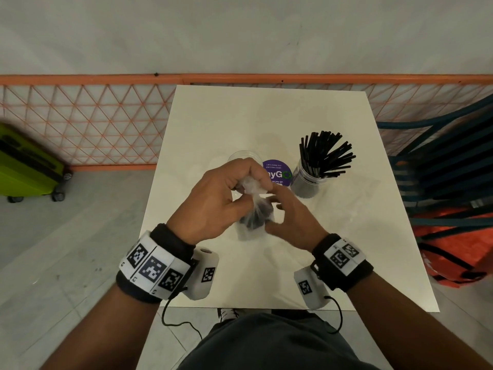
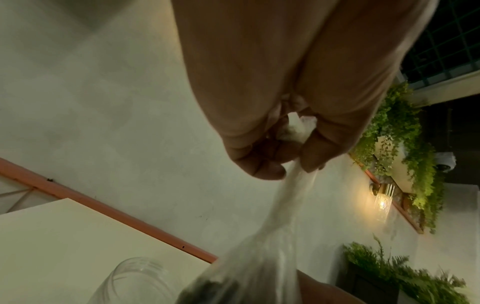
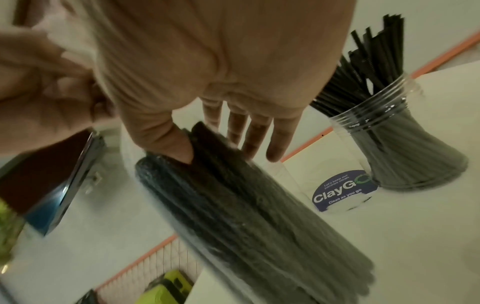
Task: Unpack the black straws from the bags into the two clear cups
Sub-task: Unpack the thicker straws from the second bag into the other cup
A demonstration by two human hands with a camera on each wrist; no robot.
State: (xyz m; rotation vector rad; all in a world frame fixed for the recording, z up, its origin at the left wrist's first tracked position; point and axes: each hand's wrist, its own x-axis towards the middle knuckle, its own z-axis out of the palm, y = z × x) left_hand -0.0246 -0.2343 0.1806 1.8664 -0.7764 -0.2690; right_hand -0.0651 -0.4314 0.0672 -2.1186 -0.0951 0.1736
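A clear plastic bag (image 1: 256,218) full of black straws stands upright at the middle of the white table (image 1: 240,116). My left hand (image 1: 240,188) pinches its twisted top (image 2: 288,197). My right hand (image 1: 278,209) holds the bag's body (image 3: 246,216), thumb on one side and fingers on the other. An empty clear cup (image 1: 241,155) stands behind my left hand, mostly hidden, and its rim (image 2: 135,281) shows in the left wrist view. A second clear cup (image 1: 306,182) at the right holds a fan of black straws (image 1: 326,153).
A purple round sticker (image 1: 277,170) lies on the table between the cups. An orange mesh fence (image 1: 80,124) runs behind the table. A green suitcase (image 1: 24,166) stands at left. Stacked dark chairs (image 1: 448,169) and an orange bag (image 1: 453,247) crowd the right.
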